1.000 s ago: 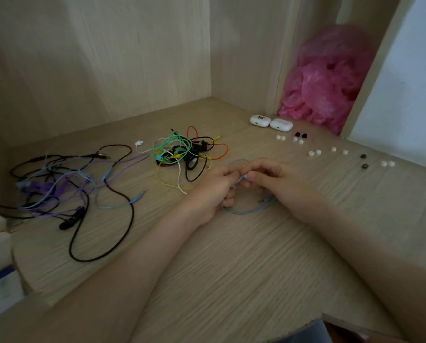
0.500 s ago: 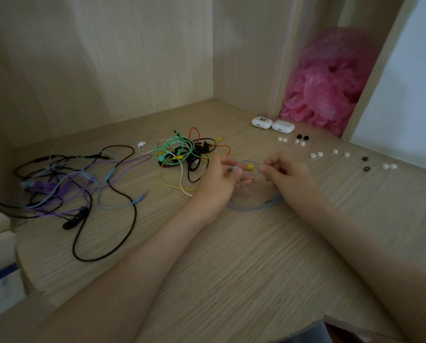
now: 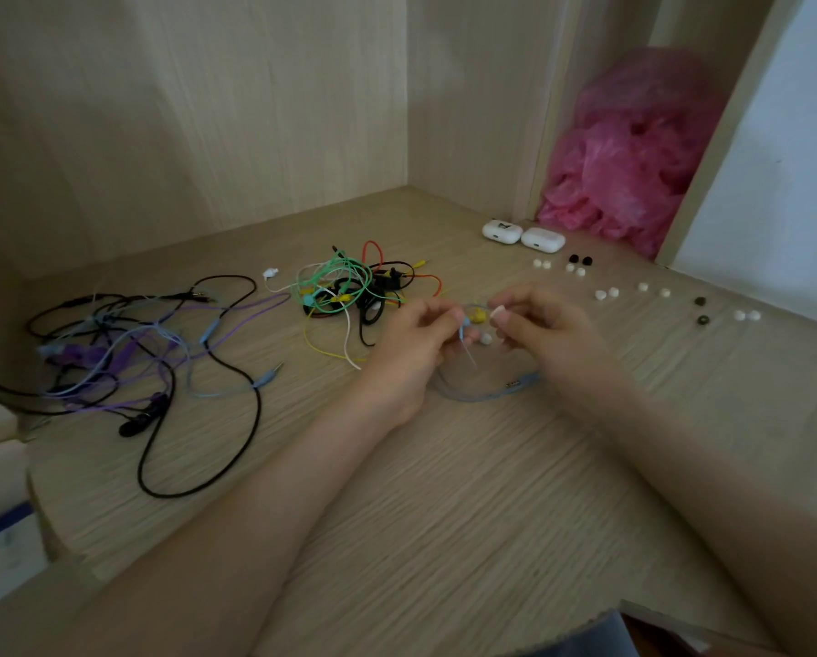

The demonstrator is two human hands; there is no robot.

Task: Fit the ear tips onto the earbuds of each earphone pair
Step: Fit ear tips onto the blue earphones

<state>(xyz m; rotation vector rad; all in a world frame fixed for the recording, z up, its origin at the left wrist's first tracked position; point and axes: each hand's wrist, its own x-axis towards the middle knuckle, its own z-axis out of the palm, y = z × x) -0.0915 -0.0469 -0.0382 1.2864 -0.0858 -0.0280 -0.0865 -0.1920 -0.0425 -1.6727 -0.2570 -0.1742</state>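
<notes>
My left hand (image 3: 416, 343) pinches a light blue earbud (image 3: 465, 323) of the light blue earphone, whose cable (image 3: 482, 395) loops on the wooden table (image 3: 444, 490) below both hands. My right hand (image 3: 544, 329) is close beside it with thumb and fingers curled together at the same earphone. A white ear tip (image 3: 486, 339) shows at its fingertips; whether it sits on the second bud is unclear. A yellow earbud (image 3: 477, 316) lies just behind. Several loose white ear tips (image 3: 606, 293) and black ear tips (image 3: 579, 259) lie at the right.
A tangle of green, orange, yellow and black earphones (image 3: 349, 291) lies left of my hands. Further left lie purple, blue and black earphones (image 3: 127, 353). Two white earbud cases (image 3: 523, 234) and a pink plastic bag (image 3: 634, 158) sit at the back right. Wooden walls enclose the back.
My hands were joined on the earbud; they have drawn slightly apart and moved a little further from me. The white ear tip now shows between them.
</notes>
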